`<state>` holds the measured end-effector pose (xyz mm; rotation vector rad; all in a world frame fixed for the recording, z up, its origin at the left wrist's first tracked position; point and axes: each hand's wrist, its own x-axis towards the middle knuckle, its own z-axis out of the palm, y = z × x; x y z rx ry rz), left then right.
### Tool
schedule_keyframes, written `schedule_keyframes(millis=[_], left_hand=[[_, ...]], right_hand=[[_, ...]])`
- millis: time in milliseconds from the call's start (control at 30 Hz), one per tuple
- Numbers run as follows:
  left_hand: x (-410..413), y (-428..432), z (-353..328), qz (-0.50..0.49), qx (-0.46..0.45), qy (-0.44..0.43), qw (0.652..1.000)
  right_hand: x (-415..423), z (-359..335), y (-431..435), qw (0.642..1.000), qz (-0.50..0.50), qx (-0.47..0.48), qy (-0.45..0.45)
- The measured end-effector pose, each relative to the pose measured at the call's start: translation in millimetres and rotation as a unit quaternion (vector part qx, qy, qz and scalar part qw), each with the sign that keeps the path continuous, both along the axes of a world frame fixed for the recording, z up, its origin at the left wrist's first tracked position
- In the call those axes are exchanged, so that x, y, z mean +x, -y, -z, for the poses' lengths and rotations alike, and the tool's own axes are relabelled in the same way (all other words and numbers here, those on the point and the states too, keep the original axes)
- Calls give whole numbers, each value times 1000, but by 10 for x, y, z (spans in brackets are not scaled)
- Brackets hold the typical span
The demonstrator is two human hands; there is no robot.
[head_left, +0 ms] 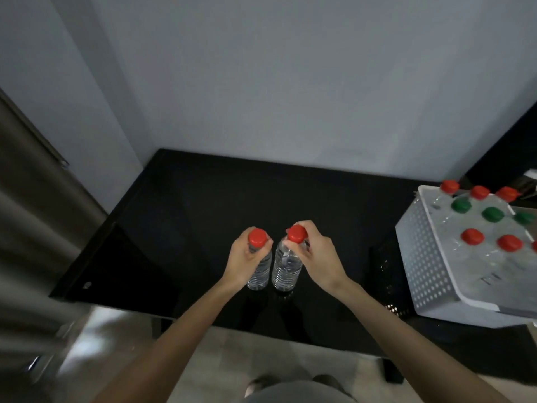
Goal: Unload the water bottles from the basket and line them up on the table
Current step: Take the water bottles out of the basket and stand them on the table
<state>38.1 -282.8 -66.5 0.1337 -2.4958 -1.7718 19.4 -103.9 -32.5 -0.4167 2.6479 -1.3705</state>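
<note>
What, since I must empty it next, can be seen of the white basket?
The white basket looks like plastic, its walls perforated with small holes under a solid rim. It stands at the right end of the black table, partly cut off by the frame, holding upright clear bottles with red and green caps.

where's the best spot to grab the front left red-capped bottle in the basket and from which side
Take the red-capped bottle by the neck just under its cap, coming straight down from above. It stands cap-up, packed among other bottles, and the basket wall blocks its sides.
</note>
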Motion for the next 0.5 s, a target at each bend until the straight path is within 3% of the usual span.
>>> schedule_keyframes(millis=[233, 500], left_hand=[[29, 76, 81, 30, 30, 24, 999], [79, 124, -83, 57, -56, 6, 997]], right_hand=[[76, 144, 106, 1000, -7, 29, 4], [91, 50, 7, 997, -45, 66, 22]])
